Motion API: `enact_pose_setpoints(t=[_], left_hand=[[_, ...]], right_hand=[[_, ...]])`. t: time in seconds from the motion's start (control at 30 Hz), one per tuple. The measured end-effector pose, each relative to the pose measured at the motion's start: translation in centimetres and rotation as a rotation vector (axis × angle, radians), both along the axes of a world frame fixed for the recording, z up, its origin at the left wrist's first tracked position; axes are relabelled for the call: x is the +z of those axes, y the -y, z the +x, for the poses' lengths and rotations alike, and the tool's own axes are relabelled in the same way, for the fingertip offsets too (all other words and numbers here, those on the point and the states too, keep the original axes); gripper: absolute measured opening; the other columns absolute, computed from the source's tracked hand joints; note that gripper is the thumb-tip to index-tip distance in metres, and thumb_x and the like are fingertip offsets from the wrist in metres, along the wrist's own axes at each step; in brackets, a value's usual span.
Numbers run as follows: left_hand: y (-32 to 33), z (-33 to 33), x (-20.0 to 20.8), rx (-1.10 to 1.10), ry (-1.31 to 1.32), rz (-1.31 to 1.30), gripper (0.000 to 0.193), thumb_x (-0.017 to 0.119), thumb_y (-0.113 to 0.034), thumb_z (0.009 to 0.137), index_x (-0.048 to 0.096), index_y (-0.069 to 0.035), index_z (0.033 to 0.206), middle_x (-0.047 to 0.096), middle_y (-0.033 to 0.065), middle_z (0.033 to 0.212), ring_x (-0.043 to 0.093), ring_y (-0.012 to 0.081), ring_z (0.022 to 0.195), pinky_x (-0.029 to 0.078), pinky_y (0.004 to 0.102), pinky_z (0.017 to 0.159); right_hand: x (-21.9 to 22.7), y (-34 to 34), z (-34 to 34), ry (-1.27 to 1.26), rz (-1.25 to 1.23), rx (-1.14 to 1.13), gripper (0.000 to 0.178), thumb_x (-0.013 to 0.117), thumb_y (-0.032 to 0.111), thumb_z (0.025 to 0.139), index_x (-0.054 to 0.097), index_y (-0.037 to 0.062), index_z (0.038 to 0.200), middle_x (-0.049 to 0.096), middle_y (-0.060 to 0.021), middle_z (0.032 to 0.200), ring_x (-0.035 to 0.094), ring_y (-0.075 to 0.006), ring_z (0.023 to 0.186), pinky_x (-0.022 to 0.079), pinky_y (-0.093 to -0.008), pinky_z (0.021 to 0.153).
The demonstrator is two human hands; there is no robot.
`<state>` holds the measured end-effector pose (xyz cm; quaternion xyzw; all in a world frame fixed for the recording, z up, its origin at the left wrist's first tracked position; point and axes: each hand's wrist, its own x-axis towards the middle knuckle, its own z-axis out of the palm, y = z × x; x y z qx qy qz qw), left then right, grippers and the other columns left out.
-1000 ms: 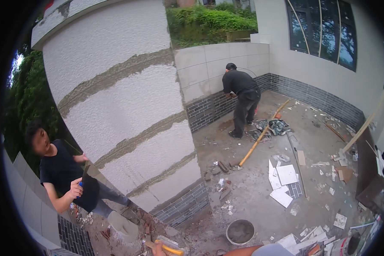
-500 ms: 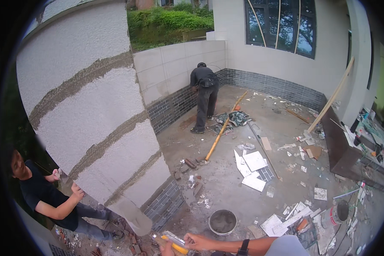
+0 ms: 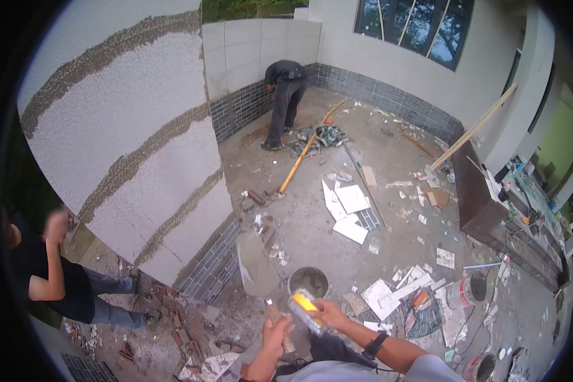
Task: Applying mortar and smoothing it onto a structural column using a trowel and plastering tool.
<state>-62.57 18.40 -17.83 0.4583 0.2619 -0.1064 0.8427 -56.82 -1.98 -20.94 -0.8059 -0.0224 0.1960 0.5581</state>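
My left hand point(image 3: 275, 334) is closed around the handle of a mortar-smeared trowel point(image 3: 256, 266), its broad blade pointing away from me beside the tiled base of the wall. In my right hand point(image 3: 331, 314) is a yellow-and-silver object point(image 3: 306, 302); its kind is not clear. That object is close to the trowel's handle and partly overlaps a bucket point(image 3: 291, 275) of grey mortar in the picture. At left stands a pale wall section point(image 3: 143, 146) with rough mortar bands and dark brick-pattern tiles at its foot.
A person in dark clothes point(image 3: 48, 280) stands left of the wall. Another person point(image 3: 286, 95) bends by the far tiled wall. White tile pieces point(image 3: 352, 198), a yellow pole point(image 3: 302, 162), rubble and more buckets point(image 3: 468, 290) lie about the floor.
My view has tilted downward and shifted right. The trowel has swung up to point away from me, and the yellow-and-silver object has turned. The person at left has raised a hand.
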Motion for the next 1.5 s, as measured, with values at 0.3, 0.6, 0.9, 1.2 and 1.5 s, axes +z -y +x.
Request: enact_pose_setpoints(t=[0.3,0.6,0.9,1.2,1.5], left_hand=[[1.1,5.2,-4.8,-0.200,-0.235,0.171,0.016,0.066,-0.013,0.086,0.054,-0.007,0.095,0.055,0.0025,0.070,0.057,0.0126,0.053,0.046,0.0255,0.047],[6.2,7.6,-13.7,-0.417,-0.463,0.147,0.016,0.064,-0.015,0.086,0.057,-0.005,0.096,0.056,0.0014,0.069,0.054,0.0097,0.051,0.045,0.0244,0.045],[8.3,7.4,-19.2,-0.565,-0.600,0.154,0.014,0.065,-0.013,0.084,0.055,-0.006,0.089,0.053,0.0013,0.064,0.053,0.0110,0.049,0.045,0.0273,0.046],[5.7,8.4,-27.1,-0.641,-0.710,0.496,0.022,0.066,-0.015,0.083,0.051,-0.001,0.091,0.057,0.0066,0.072,0.058,0.0135,0.054,0.049,0.0287,0.048],[8.0,11.5,-33.1,-0.636,-0.635,0.785,0.044,0.066,-0.025,0.076,0.050,0.001,0.108,0.064,0.0214,0.076,0.066,0.0383,0.072,0.052,0.0470,0.070]], right_hand=[[1.6,12.2,5.9,-0.108,0.115,-0.150,0.039,0.061,0.006,0.089,0.049,-0.0011,0.126,0.062,-0.0131,0.111,0.060,-0.0211,0.100,0.047,-0.0336,0.087],[-2.7,11.9,12.8,0.244,-0.220,0.472,0.046,0.064,0.016,0.088,0.048,0.0009,0.129,0.059,-0.0227,0.112,0.054,-0.0410,0.107,0.043,-0.0466,0.094],[-13.0,13.2,14.9,0.034,-0.184,0.619,0.049,0.064,0.015,0.088,0.048,0.0002,0.132,0.058,-0.0235,0.115,0.053,-0.0430,0.109,0.041,-0.0461,0.097],[-44.1,12.9,23.7,-0.163,-0.132,0.241,0.043,0.062,0.016,0.090,0.051,0.0005,0.129,0.063,-0.0225,0.111,0.061,-0.0340,0.104,0.046,-0.0371,0.089],[-50.9,17.6,18.3,-0.332,-0.173,0.139,0.039,0.060,0.016,0.091,0.052,0.0016,0.126,0.064,-0.0205,0.107,0.063,-0.0299,0.102,0.046,-0.0360,0.089]])
